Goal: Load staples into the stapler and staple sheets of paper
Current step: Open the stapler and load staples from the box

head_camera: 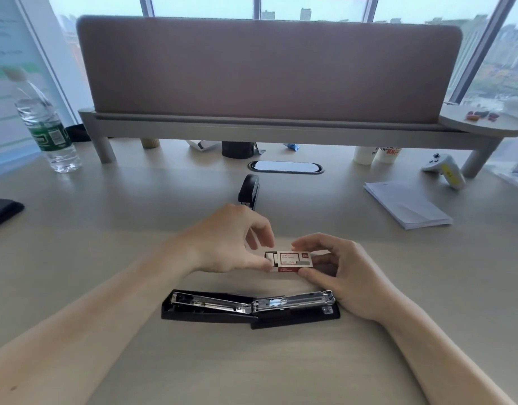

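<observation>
A black stapler (249, 308) lies folded fully open and flat on the desk in front of me, its shiny metal staple channel facing up. Just beyond it, both hands hold a small red and white staple box (293, 261) above the desk. My right hand (339, 276) grips the box's right end. My left hand (231, 244) pinches the left end, where the inner tray sticks out slightly. A stack of white paper sheets (406, 204) lies at the right, apart from my hands.
A second black stapler (248, 190) sits closed behind my hands. A water bottle (44, 124) stands at the far left, a white game controller (444, 169) at the far right. A grey shelf (281, 124) with a partition spans the back. A dark pad (3, 210) lies at the left edge.
</observation>
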The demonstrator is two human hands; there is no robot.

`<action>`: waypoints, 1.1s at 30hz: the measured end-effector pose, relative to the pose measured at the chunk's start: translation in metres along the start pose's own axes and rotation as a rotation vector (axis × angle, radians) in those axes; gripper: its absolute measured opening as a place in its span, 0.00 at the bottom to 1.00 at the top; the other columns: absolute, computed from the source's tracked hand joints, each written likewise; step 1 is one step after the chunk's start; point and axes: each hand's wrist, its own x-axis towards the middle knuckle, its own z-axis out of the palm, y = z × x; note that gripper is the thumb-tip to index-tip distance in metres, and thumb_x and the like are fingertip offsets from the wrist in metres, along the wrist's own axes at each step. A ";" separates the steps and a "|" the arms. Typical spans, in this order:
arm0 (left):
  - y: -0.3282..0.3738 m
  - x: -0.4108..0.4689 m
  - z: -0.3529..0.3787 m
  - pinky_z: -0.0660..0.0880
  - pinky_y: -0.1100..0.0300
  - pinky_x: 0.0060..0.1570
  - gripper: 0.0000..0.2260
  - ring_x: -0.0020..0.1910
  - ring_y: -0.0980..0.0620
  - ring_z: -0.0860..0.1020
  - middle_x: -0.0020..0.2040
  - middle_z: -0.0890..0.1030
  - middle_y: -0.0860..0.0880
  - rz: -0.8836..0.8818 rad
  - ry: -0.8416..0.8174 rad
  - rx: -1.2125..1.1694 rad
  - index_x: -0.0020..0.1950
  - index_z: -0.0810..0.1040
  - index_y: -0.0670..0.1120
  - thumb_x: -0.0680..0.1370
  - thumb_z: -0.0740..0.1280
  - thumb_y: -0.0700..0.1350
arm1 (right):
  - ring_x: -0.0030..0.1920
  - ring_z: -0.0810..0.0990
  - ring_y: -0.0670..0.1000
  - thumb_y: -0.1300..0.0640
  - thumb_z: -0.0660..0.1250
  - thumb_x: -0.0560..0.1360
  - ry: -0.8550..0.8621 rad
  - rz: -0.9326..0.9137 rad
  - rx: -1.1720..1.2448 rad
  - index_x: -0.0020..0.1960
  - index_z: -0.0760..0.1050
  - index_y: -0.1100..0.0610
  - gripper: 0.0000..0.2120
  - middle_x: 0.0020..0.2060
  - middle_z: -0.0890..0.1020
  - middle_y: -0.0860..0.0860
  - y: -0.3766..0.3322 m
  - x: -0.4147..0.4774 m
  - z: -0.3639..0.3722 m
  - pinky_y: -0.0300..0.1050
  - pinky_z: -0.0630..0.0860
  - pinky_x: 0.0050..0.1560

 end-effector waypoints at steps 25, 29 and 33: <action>0.009 -0.003 -0.006 0.82 0.56 0.50 0.05 0.43 0.53 0.87 0.42 0.90 0.48 -0.115 0.089 -0.387 0.44 0.84 0.42 0.76 0.78 0.41 | 0.51 0.90 0.47 0.65 0.75 0.75 0.020 -0.010 -0.012 0.58 0.82 0.47 0.18 0.53 0.89 0.48 0.003 0.000 0.001 0.57 0.85 0.58; 0.021 -0.016 -0.009 0.85 0.58 0.45 0.07 0.40 0.50 0.87 0.42 0.89 0.41 -0.151 0.213 -0.729 0.49 0.80 0.42 0.76 0.75 0.34 | 0.55 0.88 0.46 0.68 0.75 0.74 0.086 -0.046 0.026 0.58 0.83 0.47 0.19 0.57 0.87 0.46 -0.002 -0.003 0.002 0.51 0.84 0.61; 0.029 -0.026 -0.004 0.84 0.63 0.48 0.09 0.40 0.52 0.87 0.41 0.88 0.44 -0.127 0.223 -0.789 0.55 0.86 0.42 0.77 0.74 0.33 | 0.58 0.84 0.46 0.67 0.71 0.79 0.260 -0.069 0.144 0.54 0.85 0.49 0.13 0.54 0.88 0.48 -0.011 -0.009 -0.007 0.52 0.82 0.62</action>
